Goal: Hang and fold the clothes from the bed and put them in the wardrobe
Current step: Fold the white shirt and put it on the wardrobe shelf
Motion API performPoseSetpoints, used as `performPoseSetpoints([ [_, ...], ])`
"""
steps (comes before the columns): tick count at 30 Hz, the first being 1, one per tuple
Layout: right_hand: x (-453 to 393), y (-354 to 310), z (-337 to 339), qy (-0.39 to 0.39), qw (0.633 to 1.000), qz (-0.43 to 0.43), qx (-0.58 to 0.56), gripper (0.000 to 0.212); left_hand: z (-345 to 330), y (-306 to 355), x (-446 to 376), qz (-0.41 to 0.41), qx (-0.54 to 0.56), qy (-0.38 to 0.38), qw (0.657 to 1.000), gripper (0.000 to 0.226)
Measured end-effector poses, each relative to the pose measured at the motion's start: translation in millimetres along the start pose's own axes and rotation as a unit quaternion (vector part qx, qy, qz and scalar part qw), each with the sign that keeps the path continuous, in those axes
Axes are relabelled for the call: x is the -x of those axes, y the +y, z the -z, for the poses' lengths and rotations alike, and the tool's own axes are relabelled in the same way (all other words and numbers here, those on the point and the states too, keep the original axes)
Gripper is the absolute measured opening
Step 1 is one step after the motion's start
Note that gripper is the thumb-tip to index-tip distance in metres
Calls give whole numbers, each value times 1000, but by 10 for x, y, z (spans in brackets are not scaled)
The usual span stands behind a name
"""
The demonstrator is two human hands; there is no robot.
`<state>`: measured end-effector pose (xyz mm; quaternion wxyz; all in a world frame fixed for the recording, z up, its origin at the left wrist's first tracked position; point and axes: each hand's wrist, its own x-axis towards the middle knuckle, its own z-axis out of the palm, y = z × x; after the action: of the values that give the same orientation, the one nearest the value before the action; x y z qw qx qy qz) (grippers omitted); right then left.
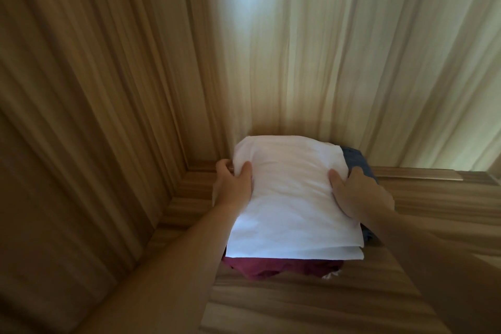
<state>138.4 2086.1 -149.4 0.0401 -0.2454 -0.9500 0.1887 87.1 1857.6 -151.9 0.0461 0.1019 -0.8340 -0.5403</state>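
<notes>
A folded white garment [290, 195] lies on top of a small stack inside the wooden wardrobe, on its shelf [311, 304]. Under it a maroon garment [273, 268] shows at the near edge, and a blue one [356, 160] peeks out at the far right. My left hand [233, 184] grips the white garment's left edge, thumb on top and fingers underneath. My right hand [357, 195] holds the right edge the same way, its fingers hidden below the cloth.
The wardrobe's left side wall [95, 116] rises close beside the stack, and the back panel [339, 62] stands right behind it. Bare shelf surface extends to the right [439, 203] and toward me.
</notes>
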Motion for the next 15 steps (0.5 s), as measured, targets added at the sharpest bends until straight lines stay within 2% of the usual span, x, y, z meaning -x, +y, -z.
performPoseSetpoints([
  [3,57,4,29,-28,999,-11,-45,66,18,19,81,-71,-43,24,996,54],
  [5,117,5,65,-32,997,-8,-72,66,36,53,162,-139,-119,39,982,56],
  [7,194,10,106,-19,996,20,-81,65,81,122,255,-172,-201,36,964,55],
  [11,390,47,249,-4,994,102,-43,58,156,237,436,-224,-321,-46,919,56],
  [15,628,78,462,-26,991,133,12,72,287,338,652,-215,-346,-113,906,63],
])
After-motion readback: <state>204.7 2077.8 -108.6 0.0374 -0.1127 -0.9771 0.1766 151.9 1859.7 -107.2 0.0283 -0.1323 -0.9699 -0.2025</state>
